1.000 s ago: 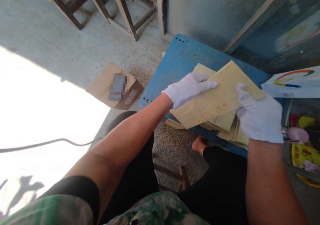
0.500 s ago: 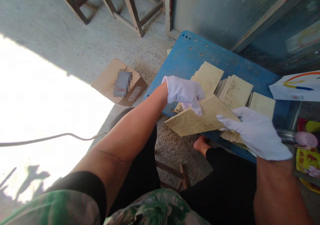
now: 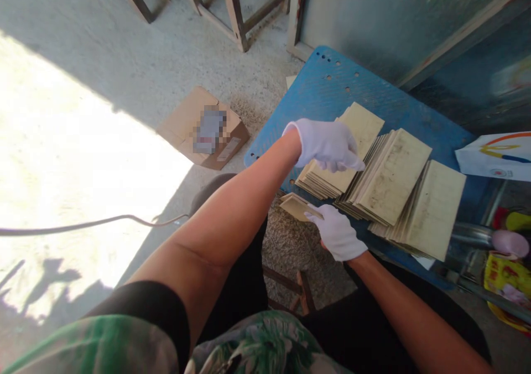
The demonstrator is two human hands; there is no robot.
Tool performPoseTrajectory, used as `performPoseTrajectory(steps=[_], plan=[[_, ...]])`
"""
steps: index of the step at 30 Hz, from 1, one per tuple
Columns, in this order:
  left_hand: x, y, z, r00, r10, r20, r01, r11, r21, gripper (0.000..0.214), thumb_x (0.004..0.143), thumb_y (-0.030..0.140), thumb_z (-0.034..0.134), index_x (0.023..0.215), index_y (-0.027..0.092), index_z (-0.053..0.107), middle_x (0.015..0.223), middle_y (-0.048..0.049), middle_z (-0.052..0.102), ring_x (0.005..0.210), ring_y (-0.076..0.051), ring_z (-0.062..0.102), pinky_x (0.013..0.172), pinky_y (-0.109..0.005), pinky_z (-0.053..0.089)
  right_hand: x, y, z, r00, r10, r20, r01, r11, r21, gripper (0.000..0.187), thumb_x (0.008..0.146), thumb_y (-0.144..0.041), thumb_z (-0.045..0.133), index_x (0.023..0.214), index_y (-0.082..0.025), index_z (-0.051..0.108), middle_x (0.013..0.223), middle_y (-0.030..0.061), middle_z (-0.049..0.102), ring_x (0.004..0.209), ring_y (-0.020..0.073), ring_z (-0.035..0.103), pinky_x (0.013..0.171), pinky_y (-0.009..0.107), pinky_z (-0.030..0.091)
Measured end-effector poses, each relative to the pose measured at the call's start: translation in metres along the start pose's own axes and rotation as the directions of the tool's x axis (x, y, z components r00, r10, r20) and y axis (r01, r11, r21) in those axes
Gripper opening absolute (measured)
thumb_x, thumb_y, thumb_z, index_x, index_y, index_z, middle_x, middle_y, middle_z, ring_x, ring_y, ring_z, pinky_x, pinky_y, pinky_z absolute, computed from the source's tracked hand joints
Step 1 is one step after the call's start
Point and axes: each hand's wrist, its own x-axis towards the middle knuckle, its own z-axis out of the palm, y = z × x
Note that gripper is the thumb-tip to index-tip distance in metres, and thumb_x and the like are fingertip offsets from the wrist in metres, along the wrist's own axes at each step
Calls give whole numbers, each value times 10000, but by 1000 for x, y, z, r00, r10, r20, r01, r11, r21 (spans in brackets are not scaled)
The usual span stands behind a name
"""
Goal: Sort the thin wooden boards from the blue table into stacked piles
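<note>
Both of my hands wear white gloves. My left hand (image 3: 327,144) rests with curled fingers on the leftmost stack of thin pale wooden sheets (image 3: 365,128) on a blue perforated board (image 3: 315,94). My right hand (image 3: 338,233) is lower, at the board's near edge, pinching a small pile of sheets (image 3: 295,205) that sits below the board. Two more slanted stacks of sheets, the middle stack (image 3: 394,177) and the right stack (image 3: 435,208), lie to the right on the board.
A flattened cardboard box (image 3: 203,130) lies on the concrete floor (image 3: 124,75) to the left. A cable (image 3: 83,226) runs across the sunlit patch. Wooden frame legs (image 3: 234,9) stand at the top. A white printed bag (image 3: 498,155) and colourful items (image 3: 508,252) sit at the right.
The sheet held by both hands has gone down to the low pile with my right hand. My left hand has let it go and moved onto the leftmost stack.
</note>
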Motion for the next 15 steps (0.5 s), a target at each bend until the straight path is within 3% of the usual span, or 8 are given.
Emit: performPoseTrajectory(steps=[7, 11, 15], plan=[[6, -6, 3, 983, 30, -183, -23, 999, 38, 146, 792, 214, 674, 742, 79, 697, 618, -42, 612, 752, -156, 614, 763, -292, 482, 14, 5, 19, 997, 4, -83, -14, 993, -118, 387, 945, -505, 453, 1053, -190, 650, 920, 94, 679, 754, 214, 656, 623, 288, 370], [11, -9, 3, 987, 67, -143, -41, 983, 179, 233, 805, 302, 669, 845, 78, 720, 724, -81, 669, 830, -203, 626, 791, -308, 478, 18, 4, 29, 985, -74, -157, 31, 965, -259, 466, 975, -515, 353, 965, -174, 669, 852, 88, 660, 714, 212, 642, 595, 305, 325], [13, -9, 2, 990, 96, -107, -51, 930, 365, 345, 836, 381, 606, 1014, 113, 732, 935, -99, 713, 971, -239, 617, 882, -330, 451, 22, 6, 36, 970, -92, -226, -3, 923, -384, 497, 987, -494, 313, 842, -168, 659, 769, 82, 626, 678, 206, 620, 568, 315, 270]])
